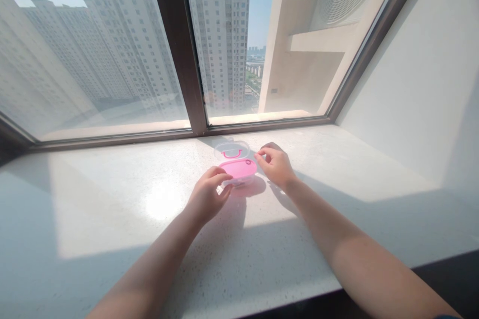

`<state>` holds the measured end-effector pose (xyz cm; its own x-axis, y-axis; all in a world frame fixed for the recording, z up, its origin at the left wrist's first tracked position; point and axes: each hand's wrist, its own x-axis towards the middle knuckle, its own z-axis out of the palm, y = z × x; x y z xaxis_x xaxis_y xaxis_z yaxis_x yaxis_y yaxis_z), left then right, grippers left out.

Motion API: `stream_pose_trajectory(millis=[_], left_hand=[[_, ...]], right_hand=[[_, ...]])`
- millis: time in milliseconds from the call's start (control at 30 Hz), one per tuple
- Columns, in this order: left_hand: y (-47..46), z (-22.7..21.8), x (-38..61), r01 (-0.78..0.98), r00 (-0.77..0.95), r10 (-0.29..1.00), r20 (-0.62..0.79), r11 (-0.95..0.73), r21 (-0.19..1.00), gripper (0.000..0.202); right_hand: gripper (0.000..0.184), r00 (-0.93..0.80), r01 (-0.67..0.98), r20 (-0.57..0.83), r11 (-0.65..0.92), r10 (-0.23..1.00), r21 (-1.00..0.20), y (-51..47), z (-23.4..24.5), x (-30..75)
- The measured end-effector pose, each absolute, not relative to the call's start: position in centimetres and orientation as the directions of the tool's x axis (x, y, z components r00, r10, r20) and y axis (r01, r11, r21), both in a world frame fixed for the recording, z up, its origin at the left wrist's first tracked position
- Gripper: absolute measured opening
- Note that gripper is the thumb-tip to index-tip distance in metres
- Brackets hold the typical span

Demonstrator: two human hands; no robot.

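A small oval plastic box point(239, 180) with see-through sides stands on the white stone sill. Its pink lid point(236, 167) lies flat on top and carries a small dark ring mark at its right end. Just behind it is a clear oval cover point(231, 147) with a curved pink handle. My left hand point(210, 190) grips the box's near left end between thumb and fingers. Beside the right end of the box and the cover is my right hand point(275, 162), thumb and index finger pinched together. Whatever may be between those fingertips is too small to make out.
A sunlit windowsill point(112, 199) spreads around the box, with a bright glare patch on the left. Dark window frames point(198, 84) rise behind it. To the right stands a white wall point(419, 89); the sill's front edge runs along the lower right.
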<state>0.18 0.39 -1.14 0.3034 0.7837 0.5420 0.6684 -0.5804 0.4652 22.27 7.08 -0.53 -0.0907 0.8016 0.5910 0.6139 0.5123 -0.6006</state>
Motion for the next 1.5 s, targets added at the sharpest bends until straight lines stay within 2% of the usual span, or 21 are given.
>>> stream_pose_trajectory(millis=[267, 400, 467, 567, 633, 833, 1400, 1500], left_hand=[[0.4, -0.6, -0.2, 0.690, 0.265, 0.799, 0.540, -0.549, 0.472, 0.019], [0.8, 0.6, -2.1, 0.762, 0.041, 0.815, 0.578, -0.399, 0.509, 0.019], [1.2, 1.1, -3.3, 0.800, -0.025, 0.845, 0.535, -0.304, 0.518, 0.019], [1.8, 0.9, -4.6, 0.857, 0.031, 0.942, 0.334, -0.197, 0.476, 0.014], [2.0, 0.2, -4.9, 0.856, 0.098, 0.969, 0.229, -0.199, 0.477, 0.012], [2.1, -1.6, -4.0, 0.854, 0.251, 0.965, 0.071, -0.255, 0.454, 0.015], [1.6, -2.0, -3.1, 0.885, 0.290, 0.957, 0.011, -0.273, 0.378, 0.017], [1.6, -1.5, -3.1, 0.894, 0.251, 0.968, 0.028, -0.243, 0.376, 0.017]], right_hand=[[0.019, -0.114, 0.517, 0.573, 0.541, 0.811, -0.663, 6.6, -1.0, 22.4], [0.018, -0.044, 0.532, 0.623, 0.546, 0.781, -0.647, 6.4, -0.9, 22.3], [0.018, -0.010, 0.545, 0.648, 0.547, 0.762, -0.635, 6.3, -0.8, 22.3], [0.018, -0.008, 0.532, 0.648, 0.552, 0.761, -0.642, 6.2, -0.8, 22.3], [0.017, -0.024, 0.515, 0.645, 0.562, 0.764, -0.647, 6.1, -0.8, 22.3], [0.014, -0.066, 0.469, 0.670, 0.616, 0.739, -0.633, 5.7, -0.6, 21.9], [0.015, -0.087, 0.431, 0.660, 0.625, 0.746, -0.650, 5.1, 0.0, 21.7], [0.016, -0.078, 0.446, 0.651, 0.610, 0.755, -0.655, 5.1, 0.1, 21.7]])
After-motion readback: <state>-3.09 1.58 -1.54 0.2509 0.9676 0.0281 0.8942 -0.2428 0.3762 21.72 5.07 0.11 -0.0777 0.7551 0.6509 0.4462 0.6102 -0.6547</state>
